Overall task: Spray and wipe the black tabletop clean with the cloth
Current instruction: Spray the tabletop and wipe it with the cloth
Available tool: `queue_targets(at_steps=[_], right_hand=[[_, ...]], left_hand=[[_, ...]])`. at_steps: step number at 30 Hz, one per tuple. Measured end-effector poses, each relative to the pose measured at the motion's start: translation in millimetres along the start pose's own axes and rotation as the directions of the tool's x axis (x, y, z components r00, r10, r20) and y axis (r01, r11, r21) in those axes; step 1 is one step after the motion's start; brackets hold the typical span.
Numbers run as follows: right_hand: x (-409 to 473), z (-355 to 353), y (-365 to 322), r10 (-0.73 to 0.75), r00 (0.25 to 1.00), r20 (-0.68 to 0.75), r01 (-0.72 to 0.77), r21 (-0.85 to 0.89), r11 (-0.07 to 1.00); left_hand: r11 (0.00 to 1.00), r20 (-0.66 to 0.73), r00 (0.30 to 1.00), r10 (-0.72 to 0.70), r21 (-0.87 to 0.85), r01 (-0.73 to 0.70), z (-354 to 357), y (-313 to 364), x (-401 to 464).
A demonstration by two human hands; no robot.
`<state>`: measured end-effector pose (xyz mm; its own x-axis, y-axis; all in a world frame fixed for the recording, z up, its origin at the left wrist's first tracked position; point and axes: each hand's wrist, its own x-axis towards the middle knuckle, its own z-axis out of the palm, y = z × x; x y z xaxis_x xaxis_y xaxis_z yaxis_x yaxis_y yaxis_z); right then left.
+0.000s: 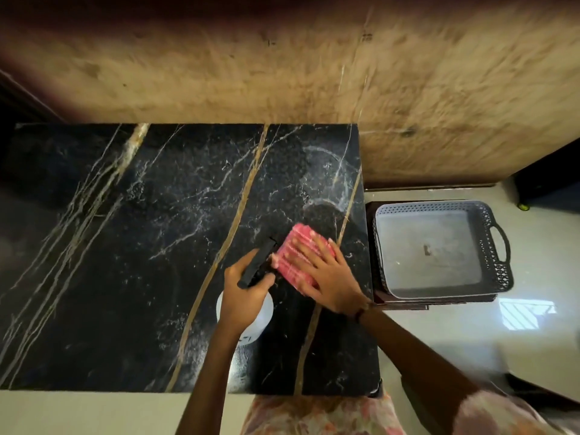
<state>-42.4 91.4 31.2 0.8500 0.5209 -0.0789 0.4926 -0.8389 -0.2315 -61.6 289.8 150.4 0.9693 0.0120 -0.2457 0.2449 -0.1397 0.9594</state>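
Basket: a grey plastic basket (439,246) with lattice walls and a side handle sits beside the bench's right edge, on something dark; inside lies one small dark item, too small to tell what.
Spray bottle: a white bottle (262,312) with a black trigger head, held above the bench.
Left hand: the left hand (244,288) is clenched round the bottle's black head.
Right hand: the right hand (326,274) lies flat, fingers straight and spread, pressing on the cloth.
Cloth: a folded pink cloth (295,255) rests on the bench near its right edge.
Bench: black marble-look bench (125,246) with gold and white veins; pale smear arcs show at its far right.
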Motion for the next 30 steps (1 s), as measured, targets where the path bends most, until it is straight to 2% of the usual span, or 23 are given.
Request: queue_targets(at_steps=[2, 4, 7, 10, 13, 17, 20, 25, 27, 30], right_hand=[[-24, -1, 23, -0.029, 0.999, -0.015, 0.028, -0.026, 0.999], [-21, -7, 55, 0.06, 0.997, -0.048, -0.062, -0.04, 0.997], [27, -18, 87, 0.251, 0.964, -0.091, -0.251, 0.008, 0.968], [99, -23, 84, 0.362, 0.926, -0.103, -0.357, 0.065, 0.932], [131, -17, 59, 0.329, 0.938, -0.106, -0.326, 0.046, 0.944], [82, -16, 76, 0.166, 0.98, -0.106, -0.169, -0.023, 0.985], [79, -23, 121, 0.261, 0.952, -0.162, -0.265, -0.005, 0.964], [180, -37, 147, 0.454, 0.873, -0.18, -0.449, 0.069, 0.891], [205, -37, 133, 0.449, 0.882, -0.14, -0.444, 0.07, 0.894], [186, -32, 118, 0.308, 0.94, -0.148, -0.306, 0.035, 0.951]], left_hand=[[1.0, 0.012, 1.0, -0.002, -0.009, 0.002, -4, 3, 16], [1.0, 0.032, 0.999, 0.005, -0.001, -0.005, -7, 5, 32], [1.0, 0.063, 0.998, 0.008, 0.019, -0.009, -9, 8, 52], [0.999, 0.052, 0.998, 0.032, 0.036, -0.034, -8, 10, 73], [0.998, 0.033, 0.998, 0.046, 0.029, -0.047, -3, 15, 94], [0.998, 0.01, 0.998, 0.064, 0.011, -0.064, 3, 20, 120], [0.997, 0.02, 0.997, 0.073, 0.033, -0.074, 6, 21, 136], [0.993, 0.012, 0.994, 0.112, 0.023, -0.113, 15, 27, 158], [0.992, 0.006, 0.992, 0.122, 0.039, -0.122, 18, 29, 166], [0.99, -0.007, 0.992, 0.124, 0.06, -0.124, 25, 33, 178]])
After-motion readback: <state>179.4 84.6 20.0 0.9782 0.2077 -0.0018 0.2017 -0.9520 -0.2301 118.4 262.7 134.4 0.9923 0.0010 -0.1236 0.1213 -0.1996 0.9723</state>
